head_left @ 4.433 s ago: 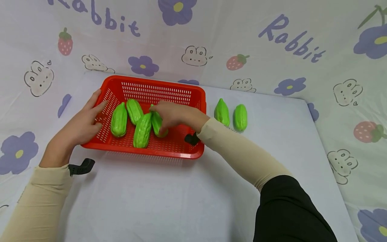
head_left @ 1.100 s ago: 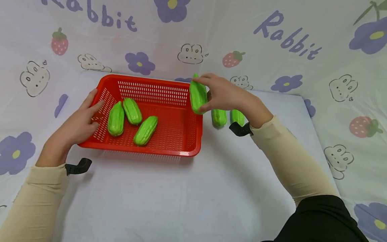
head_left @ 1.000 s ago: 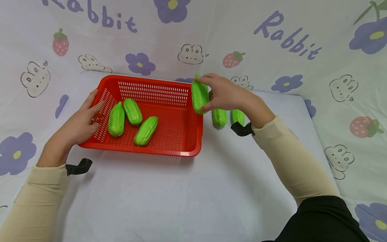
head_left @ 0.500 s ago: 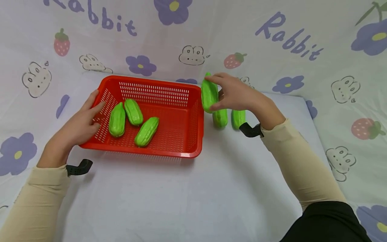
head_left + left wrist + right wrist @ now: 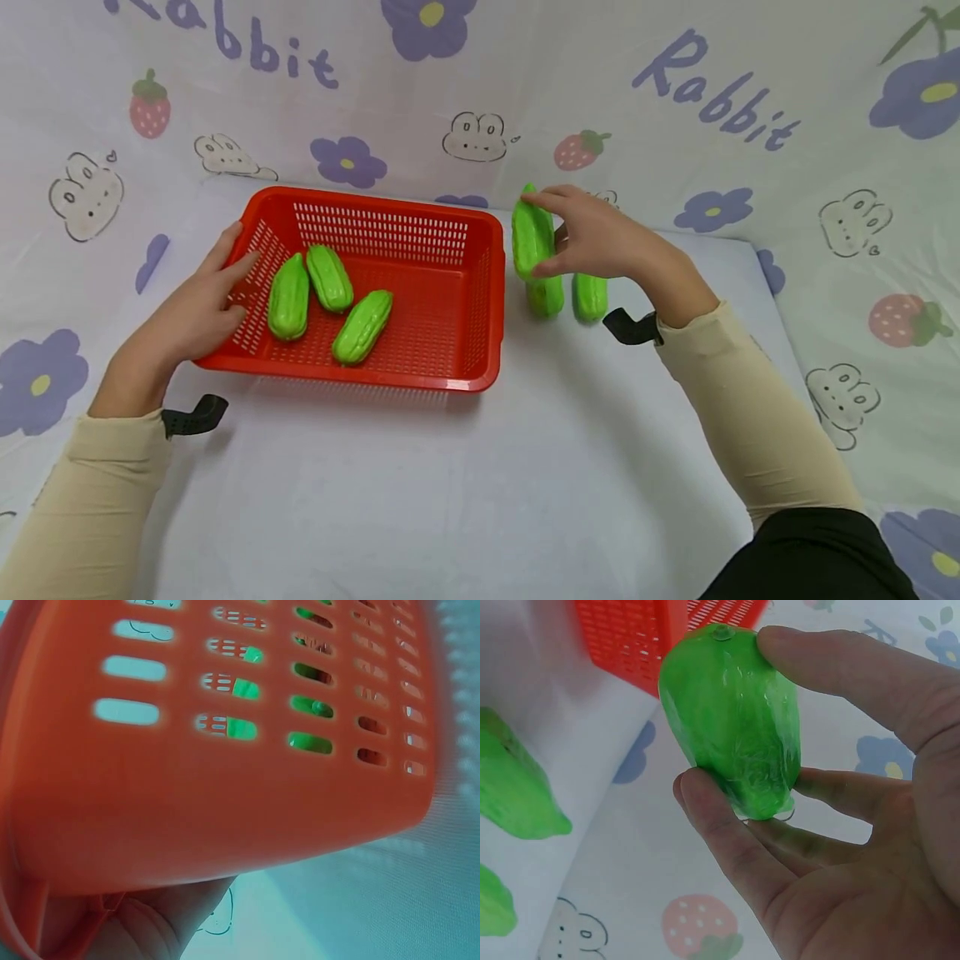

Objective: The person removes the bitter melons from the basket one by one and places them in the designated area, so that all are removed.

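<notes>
In the head view, my right hand [image 5: 600, 233] pinches a green bitter melon [image 5: 532, 237] between thumb and fingers, upright, just right of the basket and above the table. The right wrist view shows this bitter melon [image 5: 731, 720] with its stem nub up. My left hand [image 5: 187, 312] holds the left rim of the red plastic basket [image 5: 420, 379]; its fingers reach over the edge. In the left wrist view part of that hand [image 5: 165, 915] shows beneath the basket's rim. Three more bitter melons lie in the basket's left half, one of them [image 5: 362, 327] slanted near the middle.
Two bitter melons lie on the white cloth right of the basket: one [image 5: 546, 298] partly hidden behind the held one, the other [image 5: 590, 297] partly behind the right hand. A printed cloth [image 5: 480, 83] hangs behind the table.
My right hand has lifted a bitter melon out of the basket and carried it right, past the basket's right rim. The left hand stays on the left rim.
</notes>
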A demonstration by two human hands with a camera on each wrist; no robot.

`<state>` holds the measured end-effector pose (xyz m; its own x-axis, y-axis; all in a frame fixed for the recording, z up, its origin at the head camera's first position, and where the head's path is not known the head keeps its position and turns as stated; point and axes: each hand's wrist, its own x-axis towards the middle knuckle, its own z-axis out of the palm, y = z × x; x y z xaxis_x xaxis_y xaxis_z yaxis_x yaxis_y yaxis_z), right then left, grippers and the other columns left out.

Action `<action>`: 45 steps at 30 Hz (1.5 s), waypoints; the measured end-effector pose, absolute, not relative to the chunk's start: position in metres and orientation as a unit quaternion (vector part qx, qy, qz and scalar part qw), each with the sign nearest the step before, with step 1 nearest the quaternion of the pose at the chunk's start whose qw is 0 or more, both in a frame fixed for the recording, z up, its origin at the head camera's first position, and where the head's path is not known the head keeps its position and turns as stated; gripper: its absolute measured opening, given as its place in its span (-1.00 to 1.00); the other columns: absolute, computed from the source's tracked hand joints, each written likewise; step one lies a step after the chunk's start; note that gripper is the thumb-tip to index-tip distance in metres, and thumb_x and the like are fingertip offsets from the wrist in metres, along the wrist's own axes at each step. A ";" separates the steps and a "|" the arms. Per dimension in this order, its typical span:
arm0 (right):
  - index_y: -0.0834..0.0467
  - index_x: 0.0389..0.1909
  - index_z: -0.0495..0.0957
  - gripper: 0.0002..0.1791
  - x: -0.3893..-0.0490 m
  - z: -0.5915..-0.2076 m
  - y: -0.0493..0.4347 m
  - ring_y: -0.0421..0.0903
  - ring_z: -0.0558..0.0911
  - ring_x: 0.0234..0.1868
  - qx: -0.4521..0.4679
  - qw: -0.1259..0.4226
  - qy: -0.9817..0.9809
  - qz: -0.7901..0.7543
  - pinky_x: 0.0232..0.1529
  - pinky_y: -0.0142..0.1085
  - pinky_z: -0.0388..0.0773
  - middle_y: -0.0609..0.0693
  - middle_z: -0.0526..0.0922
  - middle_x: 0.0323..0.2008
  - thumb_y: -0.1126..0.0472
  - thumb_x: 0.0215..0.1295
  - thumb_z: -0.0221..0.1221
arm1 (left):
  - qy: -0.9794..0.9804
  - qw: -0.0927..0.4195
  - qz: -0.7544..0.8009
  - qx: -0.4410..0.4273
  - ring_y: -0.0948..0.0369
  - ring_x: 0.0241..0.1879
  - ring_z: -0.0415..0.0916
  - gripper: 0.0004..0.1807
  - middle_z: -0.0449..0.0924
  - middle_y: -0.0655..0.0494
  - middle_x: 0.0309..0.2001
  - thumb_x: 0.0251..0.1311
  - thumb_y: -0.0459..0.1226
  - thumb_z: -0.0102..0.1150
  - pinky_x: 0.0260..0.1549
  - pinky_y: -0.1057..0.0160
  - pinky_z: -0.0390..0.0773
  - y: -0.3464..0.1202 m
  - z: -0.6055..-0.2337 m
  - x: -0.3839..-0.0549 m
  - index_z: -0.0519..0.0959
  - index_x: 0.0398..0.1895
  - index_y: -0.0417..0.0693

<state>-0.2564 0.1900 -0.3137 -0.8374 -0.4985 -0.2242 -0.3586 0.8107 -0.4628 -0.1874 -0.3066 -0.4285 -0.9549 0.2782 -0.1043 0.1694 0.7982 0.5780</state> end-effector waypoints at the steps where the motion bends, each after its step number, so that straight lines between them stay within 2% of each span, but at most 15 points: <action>1: 0.06 0.74 0.18 0.09 -0.256 -0.314 0.192 0.22 0.66 0.19 -0.227 0.169 0.937 -0.206 0.27 0.09 0.61 0.20 0.17 0.64 0.12 0.25 0.54 | 0.943 0.092 0.297 0.119 -0.27 0.70 -0.27 -0.12 -0.62 0.07 0.77 0.28 -0.55 -0.01 0.39 -0.47 0.27 -0.307 -0.428 -0.187 0.03 0.70 -0.38; 17: 0.11 0.74 0.16 0.11 -0.258 -0.313 0.216 0.24 0.66 0.18 -0.214 0.167 0.942 -0.199 0.31 0.11 0.56 0.24 0.11 0.66 0.16 0.24 0.54 | 0.942 0.089 0.300 0.123 -0.29 0.69 -0.21 -0.13 -0.61 0.08 0.77 0.29 -0.54 0.00 0.34 -0.47 0.35 -0.306 -0.427 -0.186 0.05 0.70 -0.38; 24: 0.14 0.73 0.16 0.11 -0.258 -0.315 0.227 0.25 0.67 0.17 -0.212 0.166 0.941 -0.204 0.31 0.13 0.56 0.28 0.10 0.66 0.18 0.23 0.56 | 0.942 0.097 0.299 0.118 -0.28 0.70 -0.27 -0.13 -0.64 0.08 0.76 0.30 -0.54 -0.01 0.35 -0.48 0.32 -0.307 -0.425 -0.185 0.02 0.71 -0.38; 33: 0.17 0.72 0.16 0.10 -0.260 -0.320 0.240 0.25 0.68 0.16 -0.207 0.171 0.942 -0.201 0.29 0.12 0.57 0.26 0.09 0.67 0.22 0.22 0.55 | 0.941 0.103 0.300 0.114 -0.33 0.68 -0.20 -0.11 -0.63 0.05 0.76 0.28 -0.55 0.02 0.27 -0.46 0.43 -0.305 -0.422 -0.186 0.02 0.71 -0.38; 45: 0.14 0.74 0.13 0.11 -0.259 -0.321 0.259 0.29 0.65 0.17 -0.177 0.187 0.948 -0.187 0.25 0.19 0.55 0.33 0.05 0.66 0.18 0.24 0.52 | 0.946 0.102 0.287 0.113 -0.30 0.69 -0.25 -0.12 -0.64 0.02 0.76 0.28 -0.55 0.00 0.35 -0.47 0.33 -0.306 -0.423 -0.188 0.02 0.70 -0.40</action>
<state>-0.2591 0.2594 -0.3212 -0.8680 -0.4046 -0.2880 -0.2654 0.8680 -0.4197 -0.1884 -0.3055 -0.4234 -0.9534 0.2729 -0.1288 0.1554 0.8099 0.5655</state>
